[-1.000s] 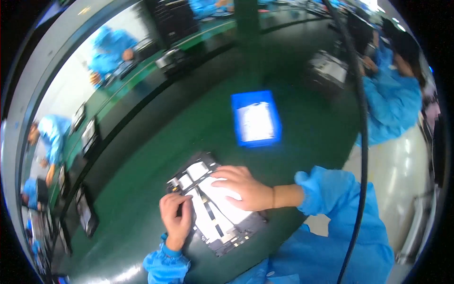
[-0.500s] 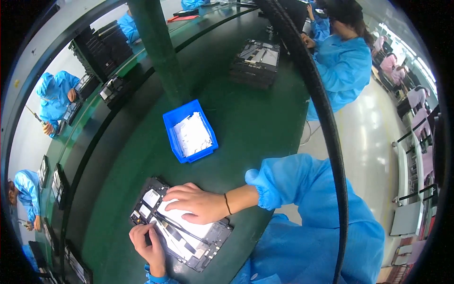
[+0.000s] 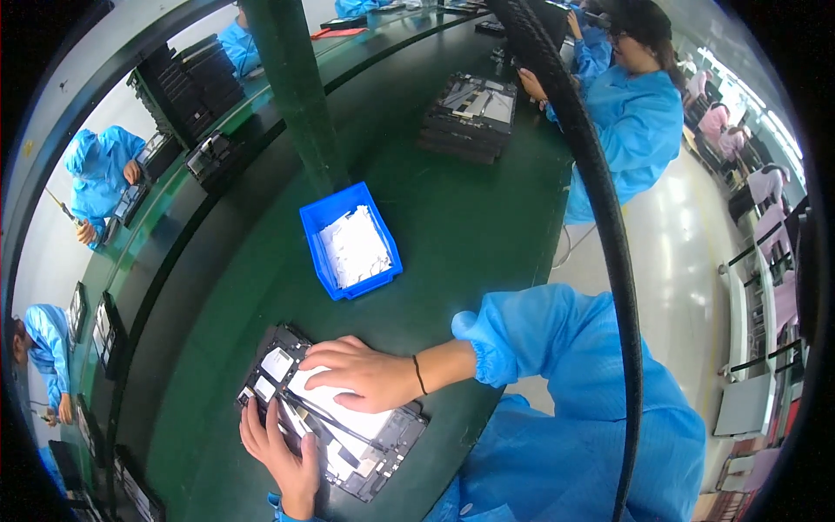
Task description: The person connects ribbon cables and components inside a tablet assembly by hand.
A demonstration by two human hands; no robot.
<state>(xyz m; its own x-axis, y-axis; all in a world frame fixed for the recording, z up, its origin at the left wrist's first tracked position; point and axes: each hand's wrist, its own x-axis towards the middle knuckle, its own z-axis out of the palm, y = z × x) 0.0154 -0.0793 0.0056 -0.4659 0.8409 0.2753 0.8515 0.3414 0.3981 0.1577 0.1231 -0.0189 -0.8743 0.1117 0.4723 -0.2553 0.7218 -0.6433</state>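
Lower centre-left of frame: flat black rectangular device (image 3: 402,432) with white panels (image 3: 365,424) | right hand (image 3: 374,378): fingers spread, upon it | left hand (image 3: 283,452): thumb apart, at left side

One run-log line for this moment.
left hand: on left side of opened tablet-like device | right hand: over its white panel | blue bin: holds white pieces

Electronics factory: gowned workers (image 3: 633,122), stacked devices (image 3: 470,120)

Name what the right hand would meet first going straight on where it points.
Probably the white rectangular part on the opened device, just beyond the right hand; height is unclear.
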